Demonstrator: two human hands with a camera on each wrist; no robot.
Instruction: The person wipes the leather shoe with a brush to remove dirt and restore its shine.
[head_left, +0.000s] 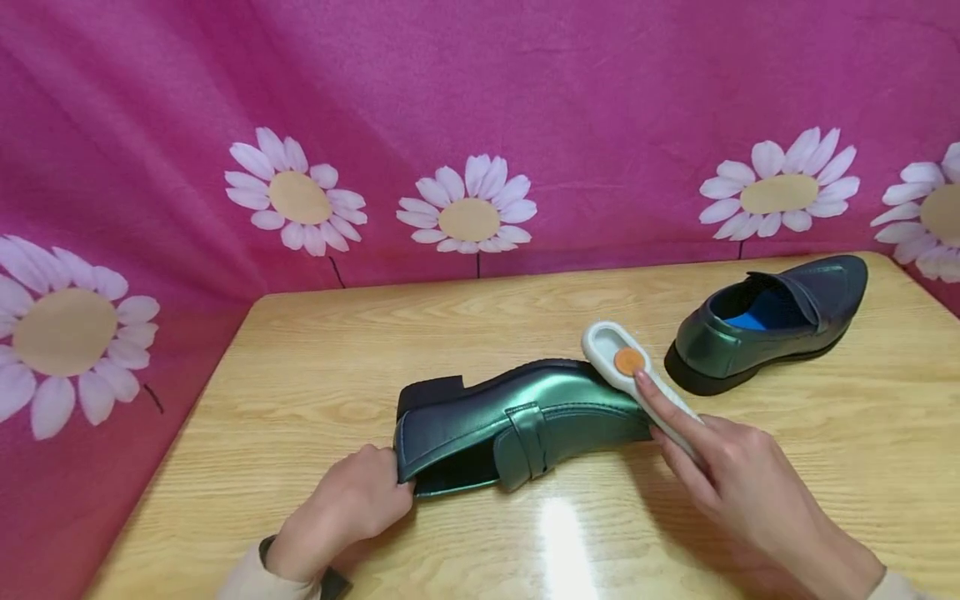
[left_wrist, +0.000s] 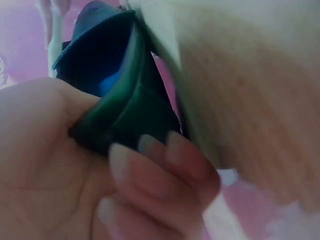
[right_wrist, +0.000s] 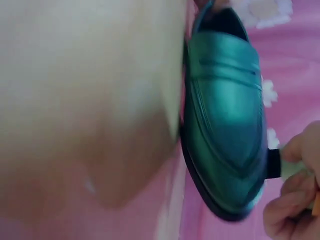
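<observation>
A shiny dark-green loafer [head_left: 465, 421] is tilted on its side, its sole turned to the back and its toe to the right. My left hand [head_left: 352, 496] grips it at the heel, thumb inside the opening in the left wrist view. My right hand [head_left: 750, 483] holds a white-handled shoe brush [head_left: 600, 340], the index finger on its round orange button [head_left: 629, 361]. In the right wrist view the dark end [right_wrist: 274, 164] of the brush is against the side of the loafer near the toe; whether it is bristle or sponge I cannot tell.
A matching loafer [head_left: 795, 329] with a blue insole stands upright at the back right of the wooden table [head_left: 315, 350]. Behind and to the left hangs a pink cloth [head_left: 600, 100] printed with white daisies.
</observation>
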